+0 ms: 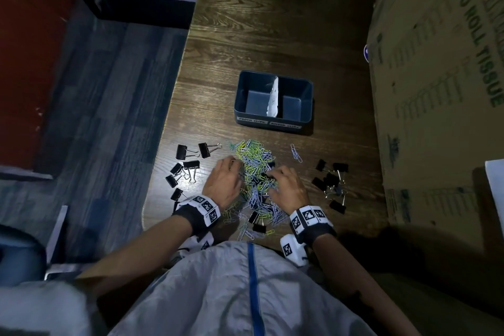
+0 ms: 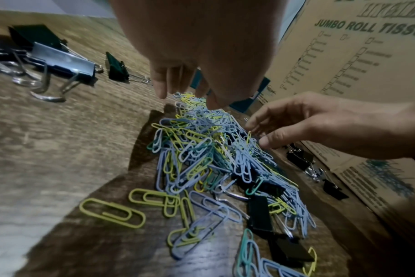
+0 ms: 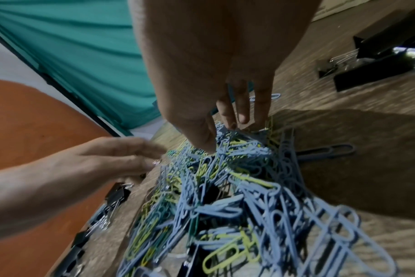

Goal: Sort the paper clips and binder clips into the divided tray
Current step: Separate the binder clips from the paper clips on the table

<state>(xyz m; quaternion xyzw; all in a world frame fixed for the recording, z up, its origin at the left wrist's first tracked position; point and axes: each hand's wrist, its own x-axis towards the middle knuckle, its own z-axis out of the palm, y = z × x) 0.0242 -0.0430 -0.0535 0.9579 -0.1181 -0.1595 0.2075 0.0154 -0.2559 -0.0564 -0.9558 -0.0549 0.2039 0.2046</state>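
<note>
A heap of blue, yellow and green paper clips lies on the wooden table, with a few black binder clips mixed into it. More binder clips lie to its left and right. The dark blue divided tray stands behind the heap with two labelled compartments and nothing in them. My left hand hangs over the heap's left side, fingers loose and pointing down. My right hand reaches in from the right, and its fingertips and thumb touch the clips.
A large cardboard box marked for tissue rolls walls off the right side of the table. The table's left edge drops to a blue carpet floor. A few stray paper clips lie between the heap and the tray.
</note>
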